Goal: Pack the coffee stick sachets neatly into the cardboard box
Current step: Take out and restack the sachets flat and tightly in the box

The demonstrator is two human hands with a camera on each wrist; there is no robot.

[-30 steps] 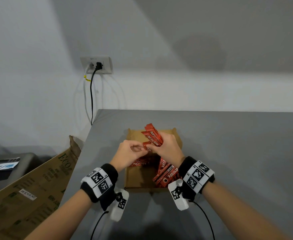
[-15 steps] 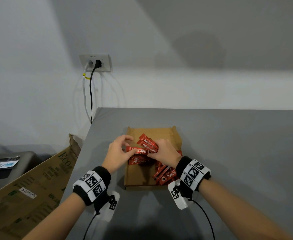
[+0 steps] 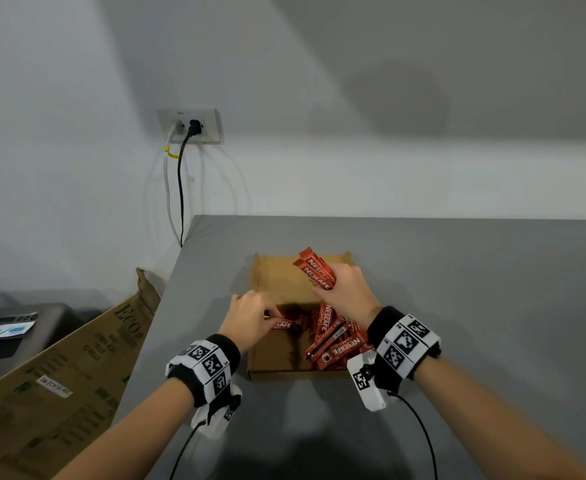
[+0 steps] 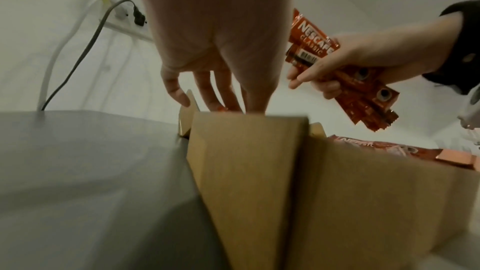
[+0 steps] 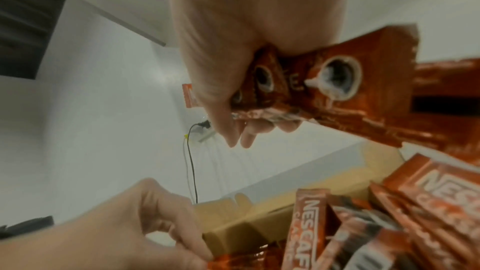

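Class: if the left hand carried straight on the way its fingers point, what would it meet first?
The left hand points right, into the box. It would probably first meet the loose sachets piled at the right side; depth is unclear.

head above, wrists close, box [image 3: 274,278] shared

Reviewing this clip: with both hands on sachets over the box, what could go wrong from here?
The right hand grips a fanned bundle of sachets above the cardboard box; one could slip out crooked. The loose sachets in the near right corner lie crisscrossed, so new ones may land untidily. The left hand pinches one sachet at the box's left wall and may crease it.
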